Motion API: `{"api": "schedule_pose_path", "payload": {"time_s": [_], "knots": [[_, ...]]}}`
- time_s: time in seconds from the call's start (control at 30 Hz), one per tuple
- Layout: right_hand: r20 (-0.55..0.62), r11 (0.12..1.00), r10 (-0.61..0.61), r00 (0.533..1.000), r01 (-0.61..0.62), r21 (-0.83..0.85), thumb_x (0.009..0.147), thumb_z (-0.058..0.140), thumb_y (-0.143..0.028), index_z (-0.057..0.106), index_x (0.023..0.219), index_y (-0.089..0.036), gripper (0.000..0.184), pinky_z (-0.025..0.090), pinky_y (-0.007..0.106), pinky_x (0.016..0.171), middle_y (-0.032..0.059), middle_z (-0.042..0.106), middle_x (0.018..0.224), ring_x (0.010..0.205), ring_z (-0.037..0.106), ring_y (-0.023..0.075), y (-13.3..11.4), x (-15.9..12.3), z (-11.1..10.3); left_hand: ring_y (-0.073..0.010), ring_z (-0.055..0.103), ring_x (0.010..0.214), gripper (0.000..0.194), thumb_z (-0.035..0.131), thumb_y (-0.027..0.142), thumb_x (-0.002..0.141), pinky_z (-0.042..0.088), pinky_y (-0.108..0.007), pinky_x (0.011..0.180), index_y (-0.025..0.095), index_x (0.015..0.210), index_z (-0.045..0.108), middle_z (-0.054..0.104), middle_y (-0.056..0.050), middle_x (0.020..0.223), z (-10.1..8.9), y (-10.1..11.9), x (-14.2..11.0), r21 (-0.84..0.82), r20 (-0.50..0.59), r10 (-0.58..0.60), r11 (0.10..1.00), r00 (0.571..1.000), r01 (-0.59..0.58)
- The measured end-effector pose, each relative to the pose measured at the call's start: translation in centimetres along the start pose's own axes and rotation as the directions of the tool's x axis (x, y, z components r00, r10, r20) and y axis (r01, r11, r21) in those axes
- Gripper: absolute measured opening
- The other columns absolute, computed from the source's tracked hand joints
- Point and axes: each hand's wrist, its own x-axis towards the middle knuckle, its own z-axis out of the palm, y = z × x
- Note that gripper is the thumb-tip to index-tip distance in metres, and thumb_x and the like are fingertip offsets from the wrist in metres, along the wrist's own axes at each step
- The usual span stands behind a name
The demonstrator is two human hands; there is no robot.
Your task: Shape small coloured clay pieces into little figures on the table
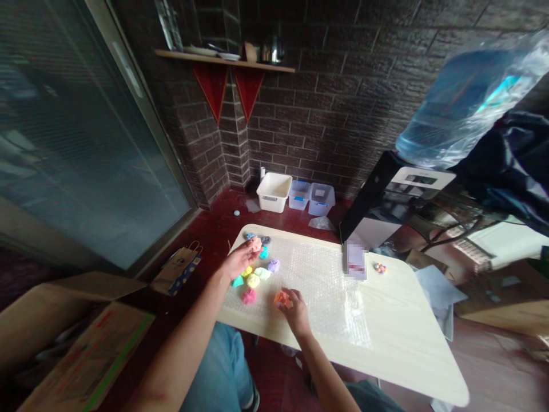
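Note:
My left hand [241, 261] is over the far left part of the table, its fingers closed on a peach lump [256, 244] that looks like modelling clay. Closer to the front edge, my right hand [297, 312] grips an orange clay lump [281, 297]. Between and around the hands lie more lumps: a pink one [249, 296], a pale yellow one [253, 280], a pale green one [263, 273], a lilac one [273, 265] and a turquoise one [264, 252]. A green lump [237, 281] and a bright yellow one [246, 271] sit below the left hand.
Bubble wrap [319, 286] covers the left part of the table [407, 320]. A blurred-out box [355, 260] and a small multicoloured cluster [380, 268] are to the right. Behind stand plastic bins [274, 193] and a water dispenser [377, 194]; a cardboard box [86, 355] is at left.

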Motion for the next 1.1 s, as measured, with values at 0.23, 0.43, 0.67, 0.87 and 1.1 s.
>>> {"api": "schedule_pose_path", "payload": {"time_s": [0.23, 0.43, 0.67, 0.87, 1.1], "knots": [[-0.113, 0.999, -0.046, 0.993, 0.048, 0.014, 0.083, 0.062, -0.039, 0.062, 0.121, -0.023, 0.041, 0.054, 0.035, 0.073, 0.0116, 0.059, 0.116, 0.097, 0.062, 0.0238, -6.0, 0.4, -3.6, -0.0195, 0.064, 0.107, 0.040, 0.072, 0.035, 0.076, 0.049, -0.029, 0.095, 0.018, 0.110, 0.061, 0.062, -0.009, 0.121, 5.8, 0.8, -6.4, -0.271, 0.292, -0.022, 0.957, 0.956, 0.104], [-0.209, 0.956, -0.294, 0.933, 0.293, -0.036, 0.085, 0.063, -0.040, 0.062, 0.118, -0.026, 0.036, 0.051, 0.037, 0.081, 0.0084, 0.061, 0.113, 0.101, 0.059, 0.0226, -15.0, -0.4, -8.8, -0.0202, 0.065, 0.103, 0.042, 0.074, 0.025, 0.076, 0.048, -0.032, 0.095, 0.021, 0.116, 0.062, 0.065, -0.005, 0.110, 10.6, 1.7, -10.3, -0.375, 0.418, 0.072, 0.921, 0.905, 0.100], [-0.148, 0.871, -0.461, 0.875, 0.414, -0.265, 0.087, 0.062, -0.033, 0.064, 0.114, -0.025, 0.028, 0.049, 0.040, 0.085, 0.0073, 0.064, 0.102, 0.096, 0.059, 0.0231, -18.2, -2.6, -11.8, -0.0117, 0.063, 0.089, 0.034, 0.076, 0.021, 0.072, 0.049, -0.020, 0.076, 0.022, 0.105, 0.067, 0.066, -0.001, 0.096, 13.7, 1.8, -13.4, -0.372, 0.386, 0.080, 0.925, 0.919, 0.076], [-0.140, 0.839, -0.473, 0.870, 0.396, -0.374, 0.087, 0.061, -0.027, 0.064, 0.107, -0.022, 0.021, 0.048, 0.039, 0.081, 0.0074, 0.064, 0.098, 0.091, 0.058, 0.0234, -19.0, -4.2, -12.7, -0.0115, 0.063, 0.093, 0.031, 0.076, 0.016, 0.071, 0.050, -0.020, 0.080, 0.020, 0.101, 0.069, 0.065, 0.000, 0.098, 14.9, 2.0, -15.3, -0.395, 0.387, 0.118, 0.918, 0.914, 0.049], [-0.130, 0.750, -0.567, 0.813, 0.445, -0.490, 0.088, 0.053, -0.017, 0.060, 0.108, -0.017, 0.021, 0.047, 0.038, 0.076, 0.0092, 0.061, 0.094, 0.087, 0.054, 0.0240, -19.1, -5.7, -12.7, -0.0107, 0.064, 0.089, 0.028, 0.078, 0.019, 0.070, 0.050, -0.018, 0.077, 0.018, 0.097, 0.071, 0.069, -0.001, 0.096, 15.8, 1.9, -16.3, -0.354, 0.327, 0.046, 0.932, 0.944, 0.077]]}}
